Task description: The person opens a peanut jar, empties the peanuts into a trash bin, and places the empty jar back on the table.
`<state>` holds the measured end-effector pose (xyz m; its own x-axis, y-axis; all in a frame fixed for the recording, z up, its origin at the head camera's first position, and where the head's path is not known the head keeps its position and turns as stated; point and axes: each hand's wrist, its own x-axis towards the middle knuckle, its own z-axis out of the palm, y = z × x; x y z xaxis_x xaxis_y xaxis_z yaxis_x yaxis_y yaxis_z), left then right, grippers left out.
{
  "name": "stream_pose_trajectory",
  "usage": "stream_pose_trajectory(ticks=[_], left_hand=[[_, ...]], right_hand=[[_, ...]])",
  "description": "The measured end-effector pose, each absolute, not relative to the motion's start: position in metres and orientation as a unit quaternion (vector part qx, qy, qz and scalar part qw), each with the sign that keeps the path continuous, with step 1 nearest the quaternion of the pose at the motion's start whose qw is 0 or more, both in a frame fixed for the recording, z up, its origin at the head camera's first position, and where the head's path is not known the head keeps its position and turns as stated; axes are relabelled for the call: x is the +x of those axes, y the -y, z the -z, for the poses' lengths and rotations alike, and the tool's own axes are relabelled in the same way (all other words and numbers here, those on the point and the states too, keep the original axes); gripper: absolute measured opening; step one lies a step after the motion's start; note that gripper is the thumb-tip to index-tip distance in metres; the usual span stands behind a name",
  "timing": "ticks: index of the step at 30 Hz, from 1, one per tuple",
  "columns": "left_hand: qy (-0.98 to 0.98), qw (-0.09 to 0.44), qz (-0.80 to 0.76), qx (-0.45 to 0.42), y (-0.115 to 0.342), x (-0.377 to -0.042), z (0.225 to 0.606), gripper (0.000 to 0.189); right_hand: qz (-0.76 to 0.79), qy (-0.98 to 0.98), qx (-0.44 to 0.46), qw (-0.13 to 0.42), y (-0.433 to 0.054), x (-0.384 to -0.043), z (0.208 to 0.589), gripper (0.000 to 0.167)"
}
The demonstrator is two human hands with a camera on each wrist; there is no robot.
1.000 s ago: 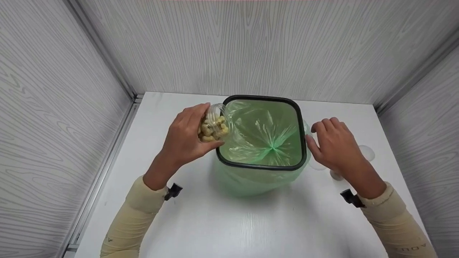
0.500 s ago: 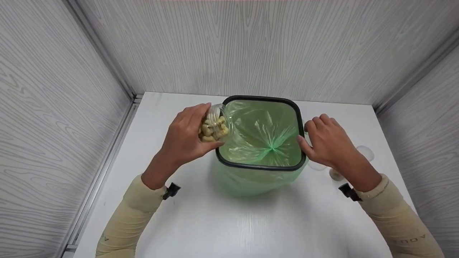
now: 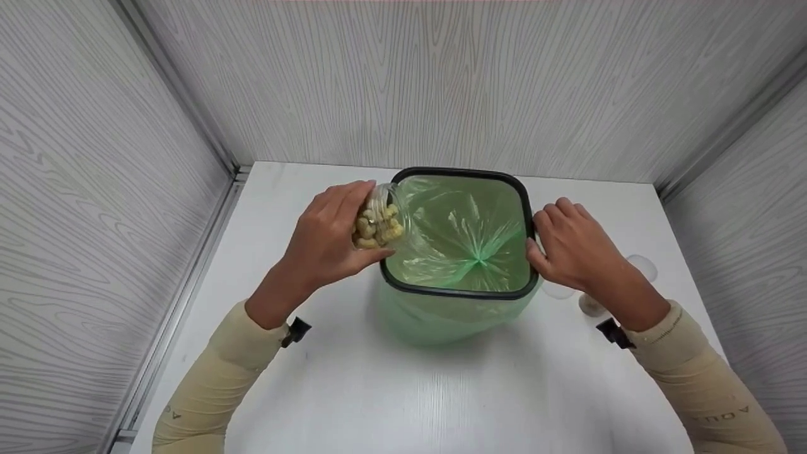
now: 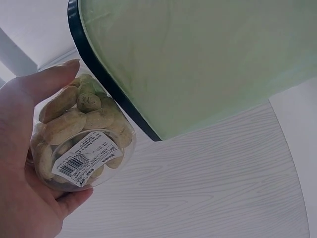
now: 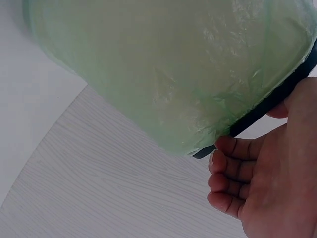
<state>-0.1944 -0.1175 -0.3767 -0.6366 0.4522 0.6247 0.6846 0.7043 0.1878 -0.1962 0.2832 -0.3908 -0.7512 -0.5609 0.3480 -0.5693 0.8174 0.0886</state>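
Note:
My left hand (image 3: 328, 233) grips a clear plastic jar (image 3: 380, 217) of what look like unshelled peanuts (image 4: 67, 126). The jar lies tilted at the left rim of a bin, its neck pointing over the opening. A barcode label (image 4: 88, 158) shows on its base in the left wrist view. At the opposite side my right hand (image 3: 574, 246) pinches the black rim (image 3: 533, 208), thumb on the inner side and fingers curled against the outside. A green bag (image 3: 454, 321) lines the bin and hangs over its outside. Inside, the liner gathers to a knot-like point (image 3: 480, 260).
Right of the bin, partly behind my right forearm, a clear round piece (image 3: 642, 267), another clear disc (image 3: 558, 290) and a small brownish round container (image 3: 591, 306) lie on the white table (image 3: 403, 403). Pale wood-grain panels (image 3: 403, 82) enclose the back and sides.
My right hand has moved left from beside the bin and taken hold of its rim. The left hand and jar stay at the left rim, with barely any shift.

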Motion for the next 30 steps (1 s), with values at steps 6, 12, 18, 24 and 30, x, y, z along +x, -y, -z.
stream_pose_trajectory(ticks=[6, 12, 18, 24, 30], left_hand=[[0.882, 0.277, 0.193, -0.330, 0.118, -0.196, 0.375, 0.096], [0.882, 0.277, 0.177, -0.338, 0.117, -0.198, 0.372, 0.095], [0.878, 0.280, 0.167, -0.352, 0.115, -0.200, 0.368, 0.093], [0.873, 0.290, 0.145, -0.365, 0.112, -0.205, 0.362, 0.093], [0.869, 0.298, 0.125, -0.376, 0.108, -0.208, 0.354, 0.093]], right_hand=[[-0.007, 0.938, 0.301, 0.172, -0.283, -0.195, 0.390, 0.033], [-0.010, 0.940, 0.303, 0.159, -0.282, -0.194, 0.388, 0.031], [0.000, 0.940, 0.305, 0.156, -0.281, -0.194, 0.385, 0.030], [0.006, 0.937, 0.310, 0.163, -0.281, -0.195, 0.385, 0.030], [0.014, 0.936, 0.309, 0.167, -0.283, -0.195, 0.385, 0.031]])
